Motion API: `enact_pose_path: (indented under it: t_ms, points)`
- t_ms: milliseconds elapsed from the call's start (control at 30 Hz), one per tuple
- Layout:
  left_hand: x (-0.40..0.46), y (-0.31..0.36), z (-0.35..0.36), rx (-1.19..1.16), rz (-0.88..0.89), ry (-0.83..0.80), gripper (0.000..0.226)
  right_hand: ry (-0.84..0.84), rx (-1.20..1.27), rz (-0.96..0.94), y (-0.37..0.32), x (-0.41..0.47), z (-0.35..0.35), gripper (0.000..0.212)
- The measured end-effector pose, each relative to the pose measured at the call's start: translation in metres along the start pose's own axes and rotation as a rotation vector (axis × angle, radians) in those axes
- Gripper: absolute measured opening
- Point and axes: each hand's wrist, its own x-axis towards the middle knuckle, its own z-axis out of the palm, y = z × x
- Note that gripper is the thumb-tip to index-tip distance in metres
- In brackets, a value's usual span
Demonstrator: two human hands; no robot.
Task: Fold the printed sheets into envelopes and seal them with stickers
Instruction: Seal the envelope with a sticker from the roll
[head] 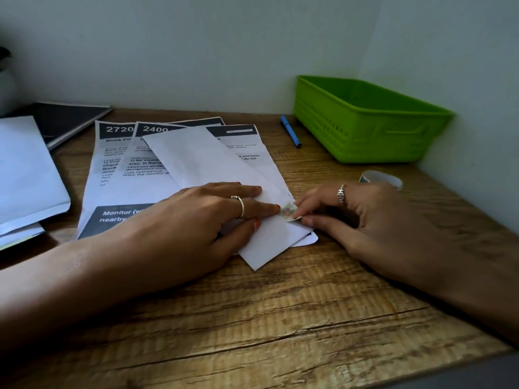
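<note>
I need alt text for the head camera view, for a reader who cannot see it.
Two hands apply a sticker to a folded white sheet: the left hand presses the sheet flat, the right hand pinches the sticker. Printed sheets lie beneath; a pen and green basket sit behind.

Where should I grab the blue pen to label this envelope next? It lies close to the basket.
Grip the blue pen around the middle of its barrel, coming from above and from its left side. It lies flat on the desk, with open wood on that side, while the green basket crowds its right.
</note>
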Motion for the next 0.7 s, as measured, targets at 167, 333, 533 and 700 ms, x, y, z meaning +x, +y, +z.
enact_pose_path:
  t_ms: [167, 333, 533, 700]
  points:
    - [0.0, 0.0, -0.001, -0.001, 0.001, -0.008, 0.057, 0.021, 0.031, 0.025, 0.001, 0.005, 0.0, 0.011]
    - [0.0, 0.002, -0.001, 0.008, -0.005, -0.009, 0.054, -0.029, -0.011, -0.032, 0.003, 0.006, -0.003, 0.01]
    - [0.0, 0.001, -0.001, 0.022, 0.003, -0.01, 0.058, -0.106, -0.087, -0.151, 0.009, 0.007, -0.009, 0.02]
    - [0.0, 0.006, -0.003, 0.063, -0.009, -0.006, 0.059, -0.176, -0.167, -0.157, 0.017, -0.004, -0.015, 0.058]
